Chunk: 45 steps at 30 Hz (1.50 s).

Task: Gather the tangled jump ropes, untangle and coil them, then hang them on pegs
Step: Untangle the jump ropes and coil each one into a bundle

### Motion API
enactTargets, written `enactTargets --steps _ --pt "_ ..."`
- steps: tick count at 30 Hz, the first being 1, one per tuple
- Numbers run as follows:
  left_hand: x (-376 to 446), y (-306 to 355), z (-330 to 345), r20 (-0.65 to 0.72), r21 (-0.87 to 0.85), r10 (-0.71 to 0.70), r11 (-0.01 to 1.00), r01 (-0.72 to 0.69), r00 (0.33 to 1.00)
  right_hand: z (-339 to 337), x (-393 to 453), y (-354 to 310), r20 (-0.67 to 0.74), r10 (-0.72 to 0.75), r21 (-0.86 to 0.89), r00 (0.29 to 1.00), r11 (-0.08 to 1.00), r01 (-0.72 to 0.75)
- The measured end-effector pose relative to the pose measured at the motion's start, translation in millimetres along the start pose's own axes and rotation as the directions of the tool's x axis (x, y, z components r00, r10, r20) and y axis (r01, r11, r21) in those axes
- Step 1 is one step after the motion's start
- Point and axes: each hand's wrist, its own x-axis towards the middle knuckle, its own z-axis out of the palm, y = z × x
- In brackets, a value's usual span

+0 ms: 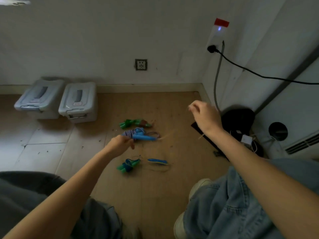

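**Soft ropes, hard handles: hold by the handles**

Nearest on the wooden floor [155,195] lie a small green-and-blue bundle [128,166] and a blue-yellow handle [158,161]. Further, the left hand [119,144] curls its fingers on the blue-handled rope [140,134]. The right hand [204,116] is raised, fingers curled; a blurred thin cord may run to it, I cannot tell. Beyond lies the green rope [135,123]. The ropes look light and limp, and probably snag easily; the stiff handles seem the safest hold.
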Motion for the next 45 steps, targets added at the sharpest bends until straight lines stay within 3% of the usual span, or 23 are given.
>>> enactTargets --steps 2,4,6,7,8,9,11,12,13,15,18,20,23,27,33,36,39,41,43,45 --pt "0.6 -0.5 10.3 0.079 -0.108 0.002 0.994 0.006 0.997 16.1 -4.4 6.4 0.134 0.038 -0.011 0.990 0.999 -0.037" --pt "3.6 -3.3 21.1 0.297 0.077 -0.060 0.996 0.038 0.953 29.5 -5.3 12.3 0.196 0.082 0.041 0.977 0.995 -0.092" --pt "6.9 -11.6 38.6 0.551 0.232 -0.201 0.969 0.083 0.810 41.6 -3.0 19.7 0.245 0.126 0.036 0.961 0.990 -0.138" --pt "9.5 -17.2 48.3 0.620 0.265 -0.257 0.958 0.111 0.741 49.2 -3.1 24.2 0.324 0.157 0.020 0.933 0.985 -0.173" --pt "14.2 -21.0 58.3 0.638 0.276 -0.284 0.952 0.131 0.716 57.6 -5.4 29.4 0.447 0.196 -0.009 0.873 0.977 -0.214" --pt "21.6 -24.1 67.6 0.617 0.277 -0.285 0.951 0.137 0.733 66.7 -9.9 35.8 0.589 0.242 -0.055 0.771 0.964 -0.260" --pt "40.9 -28.2 82.2 0.470 0.293 -0.173 0.956 0.032 0.865 85.4 -24.2 51.5 0.802 0.328 -0.186 0.500 0.931 -0.314" --pt "51.0 -27.8 88.4 0.366 0.325 -0.106 0.946 -0.021 0.924 94.6 -30.9 61.1 0.841 0.344 -0.238 0.417 0.928 -0.285" --pt "60.7 -25.8 95.1 0.275 0.338 -0.042 0.939 -0.056 0.960 104.0 -36.3 71.1 0.855 0.340 -0.261 0.392 0.935 -0.241" --pt "79.9 -20.7 111.5 0.204 0.345 -0.001 0.936 -0.071 0.979 122.7 -39.8 86.3 0.836 0.324 -0.259 0.443 0.945 -0.201" --pt "106.5 -16.8 143.3 0.252 0.450 -0.061 0.891 -0.061 0.966 149.6 -31.7 112.0 0.714 0.396 -0.281 0.577 0.918 -0.281" --pt "122.3 -19.0 162.2 0.295 0.531 -0.069 0.841 -0.104 0.953 165.5 -29.7 133.4 0.628 0.482 -0.339 0.611 0.876 -0.342" --pt "142.9 -28.7 184.9 0.313 0.558 -0.051 0.818 -0.140 0.948 184.4 -37.4 162.9 0.556 0.616 -0.499 0.559 0.784 -0.368" --pt "155.1 -39.5 202.4 0.329 0.621 -0.001 0.753 -0.215 0.944 207.2 -52.2 192.2 0.610 0.641 -0.642 0.466 0.744 -0.185" --pt "156.8 -37.4 190.9 0.406 0.558 -0.095 0.814 -0.164 0.909 226.3 -47.7 196.9 0.643 0.434 -0.525 0.631 0.849 -0.049" --pt "155.6 -9.2 154.7 0.400 0.665 -0.103 0.717 -0.211 0.911 221.1 -24.7 172.6 0.515 0.421 -0.457 0.746 0.872 -0.176" --pt "141.4 27.4 102.2 0.229 0.682 -0.002 0.714 -0.158 0.974 200.5 9.3 140.1 0.412 0.442 -0.203 0.797 0.897 -0.393" --pt "123.6 50.1 65.1 0.126 0.524 -0.019 0.850 -0.050 0.992 173.4 28.7 116.2 0.367 0.410 0.122 0.835 0.868 -0.481" --pt "103.4 66.6 30.6 0.133 0.033 -0.140 0.990 0.137 0.981 138.9 41.8 92.5 0.236 0.294 0.304 0.926 0.883 -0.358" --pt "73.9 81.2 -1.0 0.231 -0.448 -0.217 0.841 0.302 0.948 99.5 47.1 62.7 0.046 0.097 0.333 0.994 0.937 -0.106"
